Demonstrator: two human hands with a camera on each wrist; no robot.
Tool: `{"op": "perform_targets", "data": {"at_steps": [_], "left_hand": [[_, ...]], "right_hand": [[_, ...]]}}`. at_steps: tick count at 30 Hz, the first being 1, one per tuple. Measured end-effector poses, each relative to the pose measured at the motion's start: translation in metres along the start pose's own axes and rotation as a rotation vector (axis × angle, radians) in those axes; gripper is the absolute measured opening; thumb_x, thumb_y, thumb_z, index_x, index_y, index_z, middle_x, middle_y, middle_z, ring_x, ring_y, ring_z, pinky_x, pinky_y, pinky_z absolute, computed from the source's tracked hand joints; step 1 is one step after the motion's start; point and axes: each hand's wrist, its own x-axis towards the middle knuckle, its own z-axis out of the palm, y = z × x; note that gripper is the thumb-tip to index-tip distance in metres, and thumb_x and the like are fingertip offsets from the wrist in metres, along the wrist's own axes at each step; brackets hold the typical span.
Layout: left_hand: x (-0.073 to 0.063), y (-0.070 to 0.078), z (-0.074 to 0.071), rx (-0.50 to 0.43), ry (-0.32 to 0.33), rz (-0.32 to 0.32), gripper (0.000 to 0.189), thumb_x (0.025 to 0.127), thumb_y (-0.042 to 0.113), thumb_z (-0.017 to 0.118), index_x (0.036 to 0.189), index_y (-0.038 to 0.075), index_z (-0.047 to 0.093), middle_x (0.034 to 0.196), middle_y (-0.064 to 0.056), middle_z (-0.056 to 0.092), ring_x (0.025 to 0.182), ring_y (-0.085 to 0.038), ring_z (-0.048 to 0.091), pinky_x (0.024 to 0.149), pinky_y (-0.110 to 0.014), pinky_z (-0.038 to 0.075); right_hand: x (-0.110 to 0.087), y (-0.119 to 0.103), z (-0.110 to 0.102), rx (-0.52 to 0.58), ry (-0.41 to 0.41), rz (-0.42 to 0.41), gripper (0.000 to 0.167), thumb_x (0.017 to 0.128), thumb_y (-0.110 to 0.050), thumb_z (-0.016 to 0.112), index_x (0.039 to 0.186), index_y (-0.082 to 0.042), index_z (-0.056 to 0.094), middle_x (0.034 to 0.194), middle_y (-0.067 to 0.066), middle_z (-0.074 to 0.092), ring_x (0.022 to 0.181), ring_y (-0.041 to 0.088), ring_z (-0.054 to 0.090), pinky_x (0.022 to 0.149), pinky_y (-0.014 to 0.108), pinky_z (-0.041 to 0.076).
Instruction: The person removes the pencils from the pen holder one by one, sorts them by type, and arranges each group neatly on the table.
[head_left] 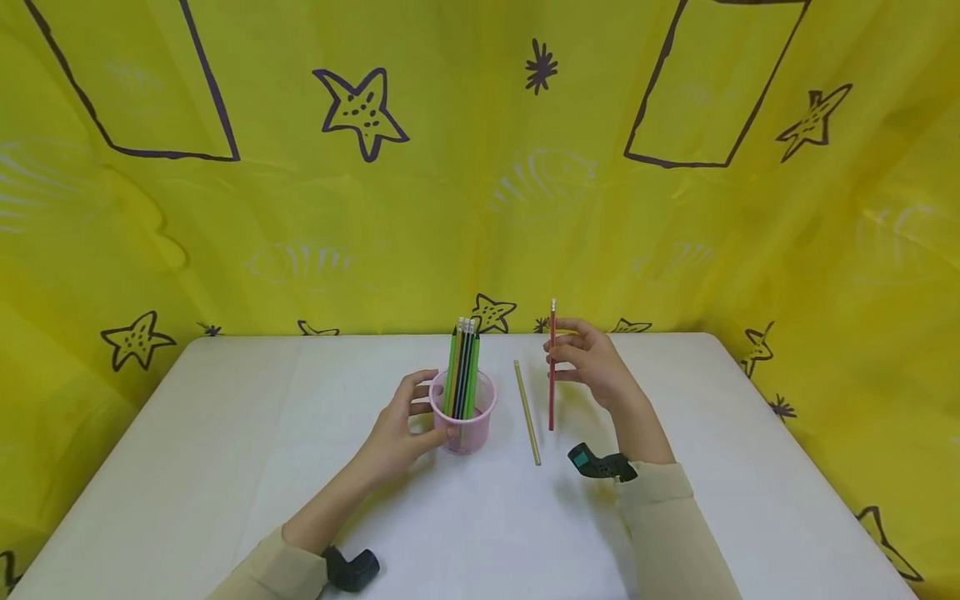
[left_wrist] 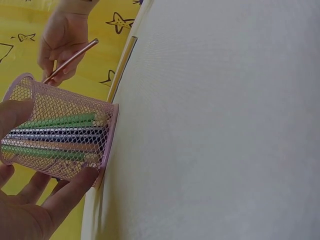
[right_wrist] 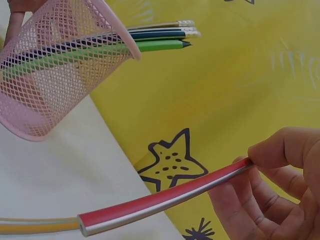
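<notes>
My right hand point(head_left: 592, 362) pinches a red pencil point(head_left: 552, 392) upright above the white table, eraser end up. In the right wrist view the pencil point(right_wrist: 160, 197) shows a silver stripe along its red side. With thumb and fingers around its side, my left hand point(head_left: 401, 429) holds a pink mesh pencil cup point(head_left: 468, 437). Several pencils point(head_left: 462, 375) stand in the cup, green, black and tan, some with white erasers up. Between the cup and my right hand a yellow pencil point(head_left: 527, 417) lies on the table.
The white table point(head_left: 225, 458) reaches back to a yellow curtain point(head_left: 450, 208) drawn with stars and fish. A black wrist camera point(head_left: 600, 462) sits on the right wrist, another black camera point(head_left: 352, 569) on the left.
</notes>
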Motion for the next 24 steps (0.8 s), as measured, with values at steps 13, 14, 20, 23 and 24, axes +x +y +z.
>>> {"op": "perform_targets", "data": {"at_steps": [13,14,20,23,24], "left_hand": [[-0.001,0.0,0.0,0.012,0.007,0.001,0.081,0.083,0.016,0.082,0.149,0.021,0.035,0.14,-0.013,0.054,0.125,-0.035,0.057,0.096,-0.052,0.054],[-0.001,0.0,0.0,0.01,0.006,0.001,0.081,0.083,0.015,0.082,0.15,0.02,0.035,0.14,-0.013,0.054,0.125,-0.035,0.057,0.096,-0.052,0.054],[-0.001,0.001,0.0,0.011,0.006,-0.002,0.081,0.083,0.015,0.082,0.149,0.021,0.035,0.14,-0.013,0.054,0.125,-0.035,0.057,0.095,-0.05,0.055],[0.0,0.0,0.0,0.011,0.008,-0.002,0.081,0.083,0.015,0.082,0.149,0.022,0.035,0.14,-0.013,0.054,0.125,-0.035,0.057,0.095,-0.05,0.055],[0.0,0.0,0.0,0.012,0.009,-0.002,0.081,0.083,0.015,0.082,0.149,0.022,0.035,0.14,-0.012,0.054,0.125,-0.034,0.057,0.095,-0.05,0.055]], "right_hand": [[0.003,0.009,-0.003,-0.05,-0.035,0.06,0.05,0.095,-0.002,0.057,0.143,0.001,0.042,0.107,0.018,0.065,0.085,0.017,0.066,0.079,0.037,0.061],[0.003,0.01,-0.003,-0.051,-0.035,0.061,0.05,0.095,-0.002,0.057,0.143,0.001,0.042,0.106,0.017,0.065,0.085,0.017,0.066,0.079,0.037,0.061],[0.003,0.013,-0.003,-0.079,-0.029,0.09,0.052,0.095,-0.003,0.058,0.143,0.001,0.042,0.106,0.016,0.065,0.085,0.018,0.065,0.077,0.035,0.061],[0.004,0.015,-0.003,-0.104,-0.03,0.105,0.05,0.095,-0.004,0.058,0.143,0.0,0.043,0.11,0.021,0.064,0.086,0.018,0.064,0.078,0.036,0.061],[0.004,0.016,-0.003,-0.109,-0.032,0.109,0.05,0.095,-0.004,0.058,0.143,-0.001,0.043,0.113,0.023,0.064,0.086,0.018,0.064,0.079,0.037,0.061]]}}
